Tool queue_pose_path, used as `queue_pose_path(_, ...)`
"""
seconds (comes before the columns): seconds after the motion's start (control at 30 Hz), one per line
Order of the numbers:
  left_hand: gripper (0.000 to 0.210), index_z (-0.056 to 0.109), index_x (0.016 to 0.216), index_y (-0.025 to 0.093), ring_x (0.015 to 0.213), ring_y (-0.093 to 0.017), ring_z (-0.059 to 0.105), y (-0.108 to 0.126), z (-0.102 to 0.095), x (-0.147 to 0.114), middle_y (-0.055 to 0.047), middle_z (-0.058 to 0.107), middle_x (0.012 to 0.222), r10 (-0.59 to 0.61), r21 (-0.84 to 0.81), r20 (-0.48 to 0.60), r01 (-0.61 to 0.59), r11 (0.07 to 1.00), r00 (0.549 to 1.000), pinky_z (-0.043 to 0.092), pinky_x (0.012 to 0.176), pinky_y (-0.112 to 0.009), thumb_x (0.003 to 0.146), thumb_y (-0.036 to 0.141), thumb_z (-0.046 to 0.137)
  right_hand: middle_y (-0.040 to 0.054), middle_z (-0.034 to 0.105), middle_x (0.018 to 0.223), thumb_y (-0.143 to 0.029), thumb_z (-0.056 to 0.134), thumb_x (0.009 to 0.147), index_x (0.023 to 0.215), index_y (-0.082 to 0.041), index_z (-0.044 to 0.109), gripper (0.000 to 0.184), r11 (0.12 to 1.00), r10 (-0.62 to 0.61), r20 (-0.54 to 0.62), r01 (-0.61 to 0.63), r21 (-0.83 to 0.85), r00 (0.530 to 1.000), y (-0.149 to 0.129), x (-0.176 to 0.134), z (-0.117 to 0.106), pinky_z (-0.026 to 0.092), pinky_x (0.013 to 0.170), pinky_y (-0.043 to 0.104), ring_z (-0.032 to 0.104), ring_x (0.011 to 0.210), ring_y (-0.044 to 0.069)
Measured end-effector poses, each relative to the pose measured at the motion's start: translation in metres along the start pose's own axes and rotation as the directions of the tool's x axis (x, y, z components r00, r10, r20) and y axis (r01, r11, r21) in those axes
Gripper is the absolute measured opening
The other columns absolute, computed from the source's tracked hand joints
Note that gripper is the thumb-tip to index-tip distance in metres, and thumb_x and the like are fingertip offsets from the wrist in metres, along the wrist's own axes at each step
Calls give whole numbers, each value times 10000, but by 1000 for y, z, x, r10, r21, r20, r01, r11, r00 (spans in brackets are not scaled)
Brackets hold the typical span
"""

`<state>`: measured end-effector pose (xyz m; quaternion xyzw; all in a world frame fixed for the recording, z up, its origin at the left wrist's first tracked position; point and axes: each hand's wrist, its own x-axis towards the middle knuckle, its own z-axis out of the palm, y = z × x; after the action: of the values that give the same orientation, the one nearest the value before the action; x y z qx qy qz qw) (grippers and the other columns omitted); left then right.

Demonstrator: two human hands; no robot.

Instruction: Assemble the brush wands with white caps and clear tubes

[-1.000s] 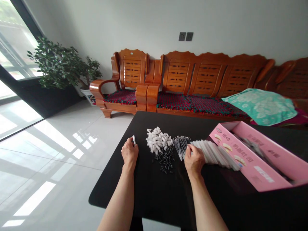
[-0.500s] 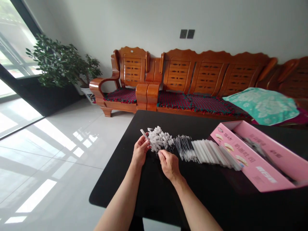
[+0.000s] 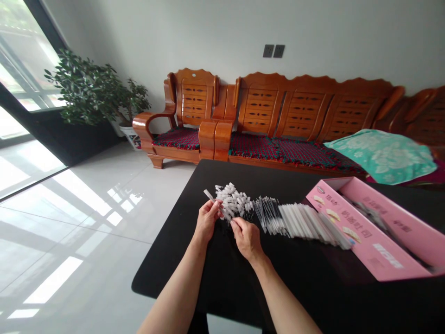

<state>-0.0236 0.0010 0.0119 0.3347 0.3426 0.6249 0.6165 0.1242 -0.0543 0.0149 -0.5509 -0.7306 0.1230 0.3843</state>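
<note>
My left hand [image 3: 206, 223] is closed around a slim white tube [image 3: 208, 194], like a pen barrel, whose far end sticks out past the fingers. Just beyond both hands lies a heap of short white cap-like pieces [image 3: 233, 199]. At the heap's near edge my right hand [image 3: 248, 239] is pinched, thumb against fingers; whatever sits between the tips is too small to make out. To the right are thin dark rods with pale ends [image 3: 269, 213], like pen refills. Beside them a row of translucent white tubes [image 3: 306, 221] lies side by side.
Everything rests on a black table [image 3: 174, 269]. A long pink open box [image 3: 365, 241] stands at the right, with grey contents partly visible. Behind the table are a wooden sofa [image 3: 260, 104] with a turquoise cloth [image 3: 385, 155] and a potted plant [image 3: 93, 93].
The view has shifted slightly. My left fingers have closed further around the tube, which tilts a little lower. My right hand stays pinched by the heap.
</note>
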Motion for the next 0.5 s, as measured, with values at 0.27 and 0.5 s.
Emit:
queue_pose_path(0.27,341,686,790,129,559,-69,525,-3,-1,1,1,619,701,-20,1,-35,20,1000,999,456,550,-200,671,421,817,46,671,627,-310,483,926,769,-190,676,276,996,35,-14,-34,82,999,-3,1,0,378,544,225,603,556,153)
queue_pose_path(0.5,337,669,761,126,530,-59,496,-5,-2,3,15,596,661,-18,-4,-34,18,1000,999,439,539,-194,678,420,813,34,670,634,-320,515,914,807,-185,679,238,989,68,-6,-66,130,998,-3,1,1,382,556,226,591,547,148)
